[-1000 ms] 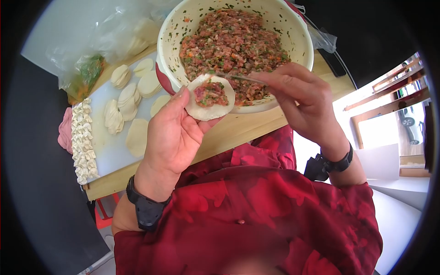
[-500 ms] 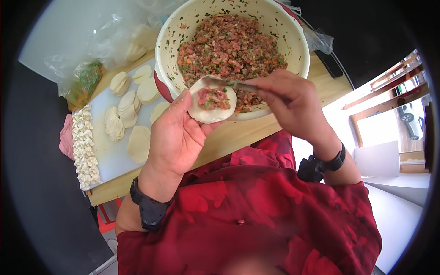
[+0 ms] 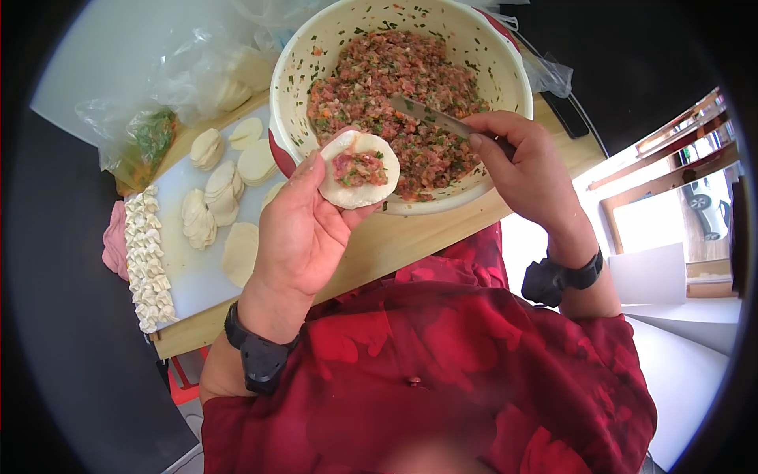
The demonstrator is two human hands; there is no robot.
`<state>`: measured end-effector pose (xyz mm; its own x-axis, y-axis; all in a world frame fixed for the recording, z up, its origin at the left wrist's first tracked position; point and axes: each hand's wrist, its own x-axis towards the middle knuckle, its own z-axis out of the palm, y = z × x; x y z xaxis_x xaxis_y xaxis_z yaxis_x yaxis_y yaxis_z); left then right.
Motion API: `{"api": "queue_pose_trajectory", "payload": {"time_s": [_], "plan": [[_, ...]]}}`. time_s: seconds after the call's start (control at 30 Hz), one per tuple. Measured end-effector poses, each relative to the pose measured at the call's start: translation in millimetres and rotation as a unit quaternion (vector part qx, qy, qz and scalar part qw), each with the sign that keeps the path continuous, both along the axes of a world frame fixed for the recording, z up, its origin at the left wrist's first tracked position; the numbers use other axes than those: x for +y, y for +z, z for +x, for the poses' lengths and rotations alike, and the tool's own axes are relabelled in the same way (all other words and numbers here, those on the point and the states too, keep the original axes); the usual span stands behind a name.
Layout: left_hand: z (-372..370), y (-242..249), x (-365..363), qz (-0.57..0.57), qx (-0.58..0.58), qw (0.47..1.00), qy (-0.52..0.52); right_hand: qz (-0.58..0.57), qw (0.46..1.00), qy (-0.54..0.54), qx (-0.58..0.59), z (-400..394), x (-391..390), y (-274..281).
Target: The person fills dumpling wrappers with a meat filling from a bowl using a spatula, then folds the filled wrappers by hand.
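In my left hand (image 3: 304,229) lies a round dumpling wrapper (image 3: 377,194), held between thumb and fingers at its left side. A dab of meat filling (image 3: 359,169) with green bits sits in the middle of it. My right hand (image 3: 525,162) is closed around the handle of a flat metal spreader (image 3: 433,116), whose blade points left over the bowl. Below that blade, chopped meat filling (image 3: 395,67) fills much of a large cream bowl (image 3: 289,95) with a red handle. The wrapper is just in front of the bowl's near left rim.
Stacks of wrappers (image 3: 223,193) lie on a white board (image 3: 185,272) at the left. Folded dumplings (image 3: 148,265) line its left edge. Plastic bags (image 3: 193,75) stand behind, one holding greens (image 3: 154,133). A dark phone-like object (image 3: 570,117) rests right of the bowl on the wooden table (image 3: 442,229).
The spreader has lifted off the filling on the wrapper and moved right, over the bowl, with my right hand. My left hand has shifted slightly left with the wrapper.
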<state>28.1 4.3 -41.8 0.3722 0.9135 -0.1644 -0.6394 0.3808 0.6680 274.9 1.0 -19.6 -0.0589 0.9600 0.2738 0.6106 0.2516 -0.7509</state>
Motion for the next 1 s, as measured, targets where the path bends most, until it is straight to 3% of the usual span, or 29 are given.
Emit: {"api": "queue_pose_trajectory", "payload": {"time_s": [0.07,0.23,0.27,0.33,0.47,0.53,0.57,0.67,0.8,0.87,0.93,1.0], "plan": [[1,2,1,0.009,0.007,1.0,0.004,-0.042,0.999,-0.006,-0.031,1,-1,5],[2,4,5,0.033,0.018,0.999,-0.018,-0.152,0.98,0.107,0.075,0,5,4],[2,4,5,0.046,0.027,0.998,-0.027,-0.152,0.98,0.107,0.075,0,6,2],[3,5,4,0.041,0.025,0.998,-0.026,-0.139,0.968,0.101,0.185,0,8,0],[5,8,3,0.03,0.01,0.999,-0.02,-0.166,0.964,0.116,0.171,-3,2,3],[5,5,3,0.025,0.008,1.0,-0.009,-0.002,0.992,0.11,0.065,-10,-5,2],[5,3,4,0.02,0.005,1.0,0.001,-0.002,0.992,0.111,0.064,-10,-4,2],[3,0,5,0.021,-0.017,1.0,0.01,0.204,0.971,0.123,-0.014,-9,-2,0],[8,3,3,0.014,-0.005,1.0,0.019,0.095,0.991,0.077,0.056,-20,-9,9],[11,5,2,0.02,-0.039,0.999,0.008,0.04,0.985,0.156,0.065,-29,-8,7],[8,0,3,0.008,-0.075,0.997,-0.018,0.067,0.98,0.181,0.048,-37,-3,-2],[5,-1,2,-0.005,-0.111,0.993,-0.04,0.174,0.962,0.206,0.037,-43,0,-11]]}}
